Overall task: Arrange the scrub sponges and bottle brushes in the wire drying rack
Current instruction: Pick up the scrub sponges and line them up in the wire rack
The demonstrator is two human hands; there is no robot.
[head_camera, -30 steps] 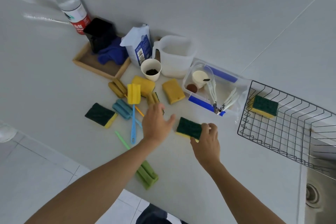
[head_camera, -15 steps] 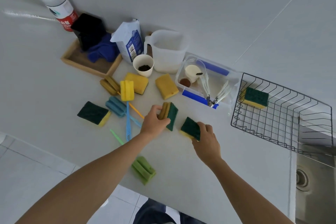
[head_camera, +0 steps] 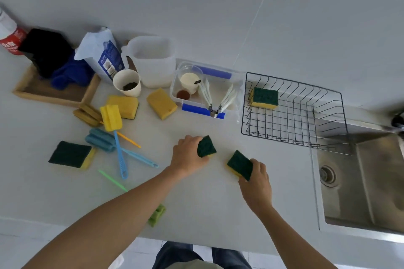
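Observation:
My left hand (head_camera: 188,157) grips a green-and-yellow scrub sponge (head_camera: 206,147) just above the counter. My right hand (head_camera: 256,183) holds a second scrub sponge (head_camera: 239,165), green side up, a little to the right. The black wire drying rack (head_camera: 293,135) stands at the right with one sponge (head_camera: 265,97) in its far left corner. On the counter to the left lie two yellow sponges (head_camera: 161,103) (head_camera: 123,106), a green-topped sponge (head_camera: 72,154), and several bottle brushes: yellow-headed (head_camera: 111,117), teal (head_camera: 100,139), olive (head_camera: 87,114) and a green one (head_camera: 157,216) partly under my left arm.
A clear plastic box with blue clips (head_camera: 203,98) holding tongs and small cups sits left of the rack. Behind stand a white jug (head_camera: 154,61), a paper cup (head_camera: 127,83), a bag (head_camera: 100,54) and a wooden tray (head_camera: 52,94). A steel sink (head_camera: 371,181) lies right of the rack.
My left hand picked up a sponge from the pile and carried it right. My right hand lifted its sponge. The view shifted, showing the sink.

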